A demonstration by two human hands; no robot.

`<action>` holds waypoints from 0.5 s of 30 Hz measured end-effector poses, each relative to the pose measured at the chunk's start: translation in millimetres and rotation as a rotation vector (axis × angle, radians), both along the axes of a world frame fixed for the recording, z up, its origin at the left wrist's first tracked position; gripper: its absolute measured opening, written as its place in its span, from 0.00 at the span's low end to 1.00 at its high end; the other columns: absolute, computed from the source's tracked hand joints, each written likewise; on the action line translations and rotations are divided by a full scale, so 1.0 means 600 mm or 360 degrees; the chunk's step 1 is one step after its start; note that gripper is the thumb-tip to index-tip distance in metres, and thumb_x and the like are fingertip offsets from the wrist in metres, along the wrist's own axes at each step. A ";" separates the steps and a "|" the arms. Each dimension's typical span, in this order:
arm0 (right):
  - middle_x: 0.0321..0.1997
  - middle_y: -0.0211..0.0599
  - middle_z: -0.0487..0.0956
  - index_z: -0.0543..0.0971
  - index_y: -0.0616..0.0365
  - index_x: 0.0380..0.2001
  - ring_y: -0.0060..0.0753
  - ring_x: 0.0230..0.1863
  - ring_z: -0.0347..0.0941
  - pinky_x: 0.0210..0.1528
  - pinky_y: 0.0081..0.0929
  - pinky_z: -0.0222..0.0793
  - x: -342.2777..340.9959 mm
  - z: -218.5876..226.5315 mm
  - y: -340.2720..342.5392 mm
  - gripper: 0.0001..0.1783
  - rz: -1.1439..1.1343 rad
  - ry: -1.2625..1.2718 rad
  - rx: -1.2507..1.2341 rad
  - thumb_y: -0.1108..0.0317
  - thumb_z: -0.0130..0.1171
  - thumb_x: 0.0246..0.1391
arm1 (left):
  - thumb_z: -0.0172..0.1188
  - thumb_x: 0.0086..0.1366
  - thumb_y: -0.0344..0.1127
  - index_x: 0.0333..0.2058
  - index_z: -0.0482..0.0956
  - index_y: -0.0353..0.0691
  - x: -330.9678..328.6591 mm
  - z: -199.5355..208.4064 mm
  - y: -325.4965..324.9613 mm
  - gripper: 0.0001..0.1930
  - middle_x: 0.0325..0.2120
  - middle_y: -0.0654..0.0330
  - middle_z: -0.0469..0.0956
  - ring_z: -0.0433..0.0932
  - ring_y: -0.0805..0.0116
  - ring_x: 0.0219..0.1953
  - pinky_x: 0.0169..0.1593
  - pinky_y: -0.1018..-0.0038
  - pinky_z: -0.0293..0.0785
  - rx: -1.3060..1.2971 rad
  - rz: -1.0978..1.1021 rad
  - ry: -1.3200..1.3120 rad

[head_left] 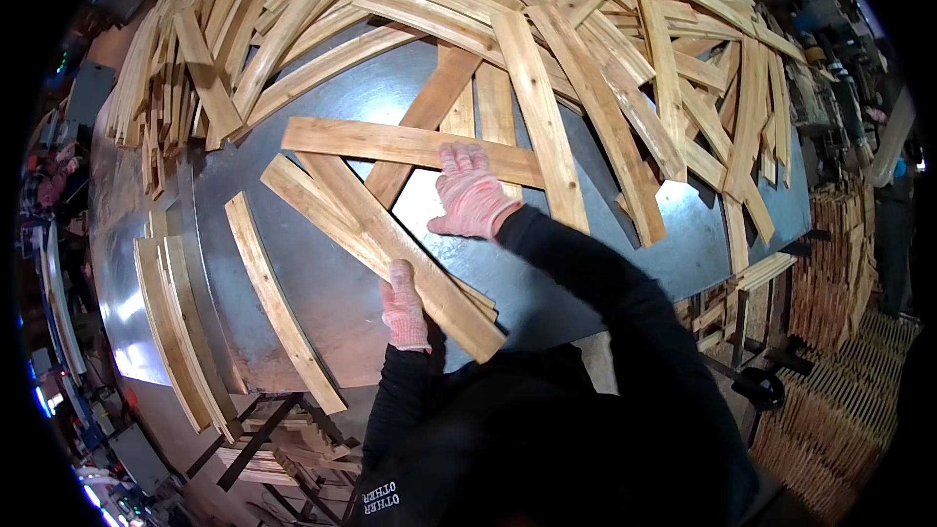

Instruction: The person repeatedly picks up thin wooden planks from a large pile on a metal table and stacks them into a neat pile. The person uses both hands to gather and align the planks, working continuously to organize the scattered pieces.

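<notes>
Pink-and-white work gloves cover both hands. My left hand (403, 308) grips a couple of wooden planks near their close end, its thumb on top and its other fingers hidden. The upper plank (410, 259) slants across a paler plank (322, 213), and both lie over the metal table. Further right, my right hand (471, 193) is spread open, palm down. Its fingertips rest on a long plank (390, 144) that lies crosswise, and its thumb points left, apart from the fingers.
The metal table (342, 68) carries a loose heap of planks (576, 29) at the far side and a denser pile (166, 78) far left. One plank (278, 298) and a small group of planks (176, 332) lie at left. Stacked wood (830, 410) stands at right below the tabletop.
</notes>
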State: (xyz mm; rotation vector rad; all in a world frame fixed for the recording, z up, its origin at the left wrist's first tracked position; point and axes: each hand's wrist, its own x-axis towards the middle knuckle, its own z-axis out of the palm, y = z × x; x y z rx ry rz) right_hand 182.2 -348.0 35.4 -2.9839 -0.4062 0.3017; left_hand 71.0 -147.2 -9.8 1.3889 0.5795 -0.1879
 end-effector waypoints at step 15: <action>0.51 0.46 0.79 0.72 0.54 0.58 0.52 0.52 0.75 0.58 0.45 0.69 -0.131 0.023 0.022 0.24 -0.0107 0.0222 0.1053 0.60 0.52 0.60 | 0.67 0.65 0.41 0.57 0.72 0.33 0.040 0.006 -0.046 0.26 0.50 0.55 0.77 0.77 0.64 0.48 0.51 0.67 0.75 -0.0465 0.0172 0.0165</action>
